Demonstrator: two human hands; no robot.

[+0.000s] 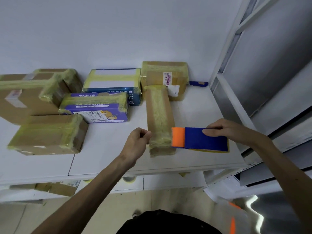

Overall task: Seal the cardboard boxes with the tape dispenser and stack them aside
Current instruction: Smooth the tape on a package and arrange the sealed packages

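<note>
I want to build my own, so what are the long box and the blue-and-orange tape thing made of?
The long box looks like matte brown cardboard, with wrinkled yellowish tape along its top. The tape dispenser is probably hard plastic: smooth, evenly coloured blue body, orange front.

On the tabletop (pixel 109 149) the narrow box (pixel 160 115) lies lengthwise between the two grips. The left grip (pixel 138 142) touches its near left side. The right grip (pixel 228 130), on its right, holds the tape dispenser (pixel 204 141), whose front end meets the box's near right edge. Beyond the box's far end stands a taller box (pixel 162 73), with a small tool (pixel 199 83) to its right. Left of and beyond the left grip lies a printed carton (pixel 96 107), with a flat carton (pixel 113 81) behind it. Farther left is a low box (pixel 49 134), with a large box (pixel 25 98) behind it.
</note>
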